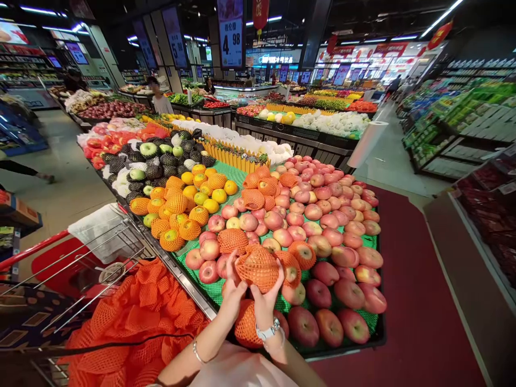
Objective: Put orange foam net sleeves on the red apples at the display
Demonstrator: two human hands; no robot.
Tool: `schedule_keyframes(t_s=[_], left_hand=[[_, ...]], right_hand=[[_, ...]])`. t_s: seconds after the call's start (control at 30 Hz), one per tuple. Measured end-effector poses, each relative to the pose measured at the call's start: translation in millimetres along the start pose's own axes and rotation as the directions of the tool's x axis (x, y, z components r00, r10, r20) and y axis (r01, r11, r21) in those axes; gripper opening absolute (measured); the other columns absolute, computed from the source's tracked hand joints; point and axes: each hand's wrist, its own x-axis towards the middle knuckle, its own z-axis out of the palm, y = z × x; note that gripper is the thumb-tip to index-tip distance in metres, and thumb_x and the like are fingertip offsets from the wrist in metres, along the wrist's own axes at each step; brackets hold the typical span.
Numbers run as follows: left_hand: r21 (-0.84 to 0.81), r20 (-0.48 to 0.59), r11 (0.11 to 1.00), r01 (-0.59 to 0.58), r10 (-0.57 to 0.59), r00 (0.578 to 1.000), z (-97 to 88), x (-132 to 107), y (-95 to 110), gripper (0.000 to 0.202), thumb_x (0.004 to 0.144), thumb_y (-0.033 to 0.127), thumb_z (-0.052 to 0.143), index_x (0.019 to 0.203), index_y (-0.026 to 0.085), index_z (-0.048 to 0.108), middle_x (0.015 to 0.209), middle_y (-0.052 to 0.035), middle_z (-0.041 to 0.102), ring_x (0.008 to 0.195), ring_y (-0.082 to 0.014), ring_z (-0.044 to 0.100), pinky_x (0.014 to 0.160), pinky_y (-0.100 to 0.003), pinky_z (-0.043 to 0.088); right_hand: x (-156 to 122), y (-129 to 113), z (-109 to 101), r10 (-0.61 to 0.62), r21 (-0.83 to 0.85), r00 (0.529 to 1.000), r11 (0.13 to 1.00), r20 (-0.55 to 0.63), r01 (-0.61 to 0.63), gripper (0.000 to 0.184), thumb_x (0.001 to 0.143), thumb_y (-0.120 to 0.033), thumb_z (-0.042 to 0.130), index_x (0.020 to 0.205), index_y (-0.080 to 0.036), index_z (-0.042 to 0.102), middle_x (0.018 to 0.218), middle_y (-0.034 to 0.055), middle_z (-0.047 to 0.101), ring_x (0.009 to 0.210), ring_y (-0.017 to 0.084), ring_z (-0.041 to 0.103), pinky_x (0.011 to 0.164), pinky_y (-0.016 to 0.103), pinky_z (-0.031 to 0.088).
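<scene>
Both of my hands are raised over the near edge of an apple display (342, 344). Between them sits an apple wrapped in an orange foam net (258, 267). My left hand (231, 293) grips its left side with fingers curled on the net. My right hand (266, 301), with a watch on the wrist, cups it from below and from the right. Another netted apple (245, 325) lies just under my wrists. Bare red apples (330, 252) and a few netted ones (233, 240) fill the green mat around it.
A shopping cart (80, 258) at my left holds a heap of loose orange nets (137, 322). Netted oranges (177, 215), avocados (161, 161) and other produce lie further back. A red carpeted aisle (411, 301) runs on the right past shelves (484, 226). People stand far off at the back.
</scene>
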Motion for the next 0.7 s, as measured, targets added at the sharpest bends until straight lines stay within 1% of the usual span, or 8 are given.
schedule_keyframes(t_s=[0.1,0.17,0.27,0.33,0.4,0.5,0.6,0.7], left_hand=[[0.029,0.077,0.998,-0.052,0.050,0.996,-5.3,18,12,0.091,0.074,0.059,0.074,0.153,0.028,0.038,0.157,-0.0126,0.045,0.147,-0.0331,0.038,0.123,-0.050,0.028],[0.087,0.135,0.989,-0.116,0.104,0.985,-8.3,31,19,0.095,0.070,0.055,0.079,0.152,0.027,0.039,0.157,-0.0126,0.045,0.149,-0.0340,0.035,0.124,-0.049,0.025],[0.142,0.216,0.979,-0.144,0.112,0.970,-13.1,45,27,0.093,0.068,0.048,0.082,0.150,0.024,0.044,0.150,-0.0125,0.055,0.144,-0.0353,0.043,0.123,-0.049,0.027],[0.145,0.193,0.982,-0.119,0.090,0.977,-15.3,47,30,0.083,0.071,0.045,0.080,0.146,0.024,0.050,0.141,-0.0114,0.063,0.137,-0.0351,0.051,0.120,-0.050,0.031],[0.139,0.114,0.986,-0.093,0.077,0.990,-15.4,46,32,0.070,0.071,0.042,0.080,0.135,0.023,0.062,0.133,-0.0103,0.068,0.132,-0.0351,0.055,0.117,-0.048,0.035],[0.134,0.023,0.989,-0.066,0.064,0.998,-12.3,41,34,0.039,0.070,0.040,0.081,0.105,0.021,0.078,0.117,-0.0099,0.074,0.122,-0.0345,0.059,0.114,-0.043,0.037],[0.101,-0.017,0.991,-0.082,0.084,0.996,-8.6,40,32,0.020,0.073,0.040,0.078,0.081,0.021,0.079,0.097,-0.0080,0.074,0.107,-0.0322,0.064,0.107,-0.042,0.042],[0.038,-0.019,0.997,-0.073,0.074,0.997,-7.7,41,28,0.019,0.074,0.039,0.077,0.078,0.021,0.076,0.107,-0.0094,0.075,0.111,-0.0317,0.064,0.108,-0.042,0.042]], right_hand=[[5,-4,-3,-0.020,0.014,0.998,1.000,0.055,0.020,0.089,0.074,-0.037,0.074,0.147,-0.019,0.027,0.150,0.0231,0.045,0.130,0.032,0.058,0.106,0.052,0.050],[3,-6,-1,-0.073,0.038,0.992,0.997,0.105,0.069,0.085,0.073,-0.036,0.077,0.143,-0.020,0.032,0.142,0.0211,0.054,0.124,0.032,0.062,0.102,0.050,0.054],[-2,-6,3,-0.148,0.068,0.973,0.988,0.180,0.138,0.085,0.070,-0.034,0.079,0.142,-0.022,0.036,0.135,0.0176,0.060,0.119,0.032,0.066,0.099,0.047,0.056],[-4,-5,5,-0.160,0.068,0.966,0.986,0.202,0.149,0.088,0.068,-0.031,0.080,0.143,-0.022,0.036,0.134,0.0165,0.060,0.119,0.032,0.066,0.098,0.047,0.057],[-4,-4,5,-0.163,0.064,0.965,0.986,0.207,0.153,0.088,0.067,-0.029,0.080,0.144,-0.023,0.036,0.134,0.0159,0.060,0.119,0.033,0.066,0.098,0.048,0.057],[-3,-3,5,-0.171,0.049,0.962,0.985,0.212,0.164,0.087,0.068,-0.029,0.079,0.144,-0.027,0.037,0.137,0.0139,0.059,0.121,0.033,0.065,0.099,0.050,0.056],[-2,-3,5,-0.179,0.033,0.958,0.984,0.224,0.176,0.085,0.068,-0.028,0.079,0.143,-0.029,0.039,0.140,0.0126,0.057,0.123,0.033,0.063,0.101,0.051,0.055],[-1,-4,4,-0.187,0.021,0.953,0.982,0.238,0.188,0.084,0.069,-0.029,0.077,0.144,-0.028,0.038,0.138,0.0130,0.059,0.122,0.033,0.064,0.099,0.051,0.056]])
